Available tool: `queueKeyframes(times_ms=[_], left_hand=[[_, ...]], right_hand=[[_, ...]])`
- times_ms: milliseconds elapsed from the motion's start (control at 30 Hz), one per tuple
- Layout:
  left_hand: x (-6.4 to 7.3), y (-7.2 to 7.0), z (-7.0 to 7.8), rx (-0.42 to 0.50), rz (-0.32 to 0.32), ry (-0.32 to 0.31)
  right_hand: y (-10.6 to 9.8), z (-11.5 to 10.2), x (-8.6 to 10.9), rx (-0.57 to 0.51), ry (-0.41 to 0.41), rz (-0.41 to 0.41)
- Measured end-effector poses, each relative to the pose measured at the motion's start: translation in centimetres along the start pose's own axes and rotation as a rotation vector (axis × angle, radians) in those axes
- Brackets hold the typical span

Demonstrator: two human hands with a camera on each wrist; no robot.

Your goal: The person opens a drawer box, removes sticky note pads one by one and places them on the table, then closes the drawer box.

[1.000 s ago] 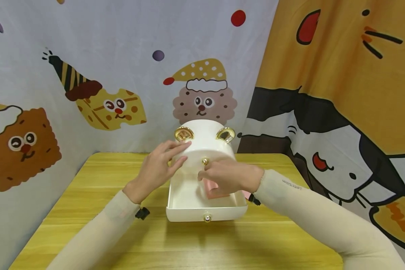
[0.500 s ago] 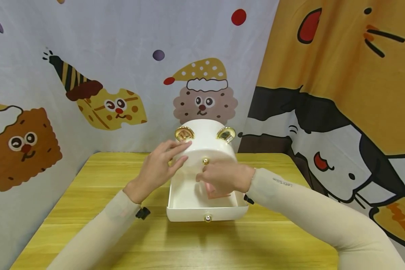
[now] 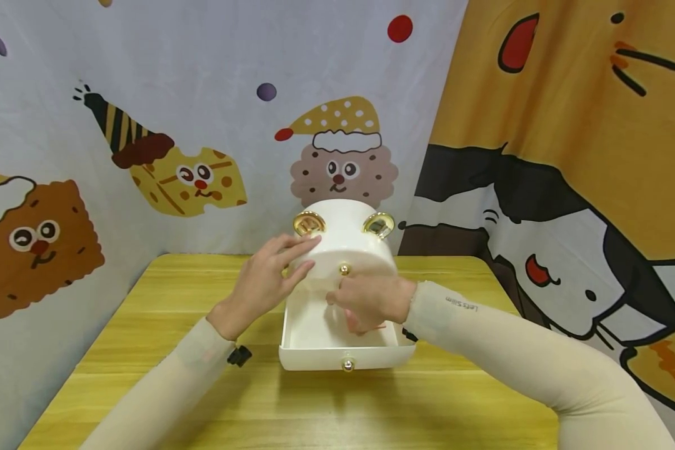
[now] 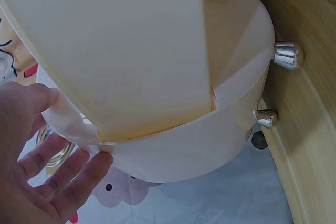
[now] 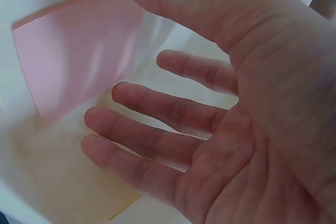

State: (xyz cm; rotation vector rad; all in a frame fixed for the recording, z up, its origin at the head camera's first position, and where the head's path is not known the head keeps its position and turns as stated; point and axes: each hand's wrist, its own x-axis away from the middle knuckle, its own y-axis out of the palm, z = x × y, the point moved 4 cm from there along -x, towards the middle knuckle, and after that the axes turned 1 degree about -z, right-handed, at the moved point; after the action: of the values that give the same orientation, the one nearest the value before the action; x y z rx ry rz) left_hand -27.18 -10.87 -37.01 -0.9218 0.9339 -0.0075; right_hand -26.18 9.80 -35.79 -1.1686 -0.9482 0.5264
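Pink card in pulled-out drawer of white box, beside spread right hand, with left hand spread against box.

- I view the cabinet on the table, before a backdrop.
- The drawer juts from the cabinet's front.
- A flat item sits inside the drawer, right of centre, near the right hand.
- The left hand touches the cabinet's left side.
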Motion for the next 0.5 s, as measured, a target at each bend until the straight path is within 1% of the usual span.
queueKeyframes(times_ms=[133, 333, 400, 500], left_hand=[[0.0, 0.0, 0.0, 0.001, 0.006, 0.003], [-0.1, 0.0, 0.0, 0.006, 0.013, 0.007], [0.0, 0.0, 0.0, 0.007, 0.014, 0.007], [0.0, 0.0, 0.0, 0.005, 0.014, 0.01]], right_hand=[[0.2, 0.0, -0.3, 0.018, 0.013, -0.01], [0.1, -0.3, -0.4, 0.02, 0.056, -0.052], [0.5, -0.2, -0.7, 0.04, 0.049, -0.039], [1.8, 0.4, -1.5, 0.102, 0.027, -0.01]])
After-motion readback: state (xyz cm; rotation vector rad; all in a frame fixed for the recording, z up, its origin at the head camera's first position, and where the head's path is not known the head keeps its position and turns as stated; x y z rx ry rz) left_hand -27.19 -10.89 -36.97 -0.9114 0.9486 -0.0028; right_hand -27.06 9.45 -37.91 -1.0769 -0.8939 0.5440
